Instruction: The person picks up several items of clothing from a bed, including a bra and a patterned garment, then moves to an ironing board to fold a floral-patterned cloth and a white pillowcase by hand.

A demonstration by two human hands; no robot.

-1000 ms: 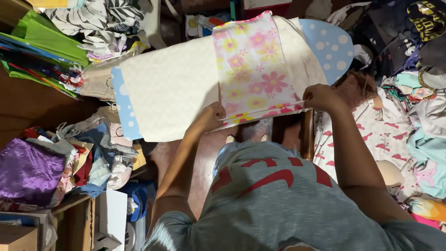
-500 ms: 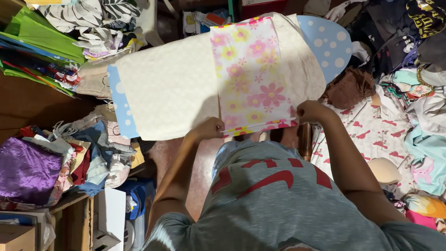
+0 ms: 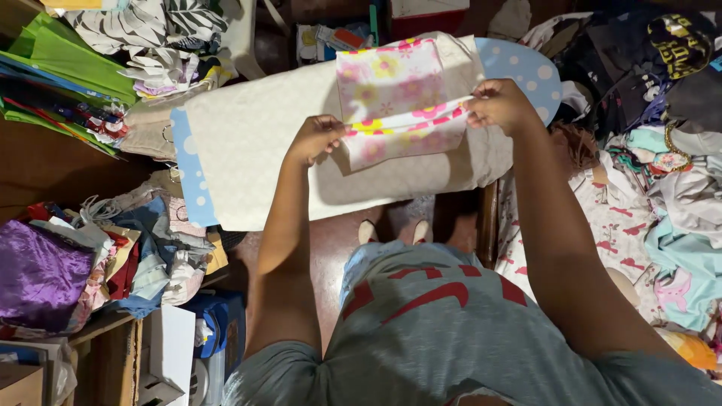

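A pink floral cloth (image 3: 395,94) with yellow and pink flowers lies on an ironing board (image 3: 256,150) covered in cream fabric. Its near edge is lifted and folded over the rest. My left hand (image 3: 317,137) pinches the cloth's near left corner. My right hand (image 3: 500,105) pinches the near right corner, holding the folded edge taut between both hands. The board's blue dotted end (image 3: 526,71) shows beyond my right hand.
Heaps of clothes (image 3: 662,173) lie at the right. At the left are a purple cloth (image 3: 37,274), mixed garments (image 3: 143,248) and green folded fabric (image 3: 71,64). Boxes (image 3: 169,353) stand at lower left. My feet (image 3: 391,229) are on the reddish floor below the board.
Both hands have lifted the cloth's near edge and carried it away from me, folding it over the upper part. The cloth now looks shorter on the board.
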